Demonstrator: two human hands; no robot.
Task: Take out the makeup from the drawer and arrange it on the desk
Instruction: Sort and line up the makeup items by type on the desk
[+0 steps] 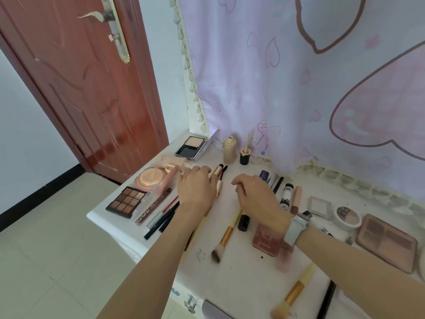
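left hand (195,183) lies flat, grip open and empty, beside the beige mascara tube (218,180); right hand (255,192) curls loosely, its grip unclear, probably tidying rows on the white worktop (241,284).

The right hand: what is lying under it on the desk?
Under the right hand and wrist, a yellow-handled brush, a black tube and a pink case poke out. Whatever the curled fingers cover is hidden.

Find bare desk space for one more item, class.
Bare patch on the white desk: bordered by the gold-handled brush, pink rectangular compact and yellow-handled brush. Crowded: left edge around the brown eyeshadow palette; right, by the large pink palette.
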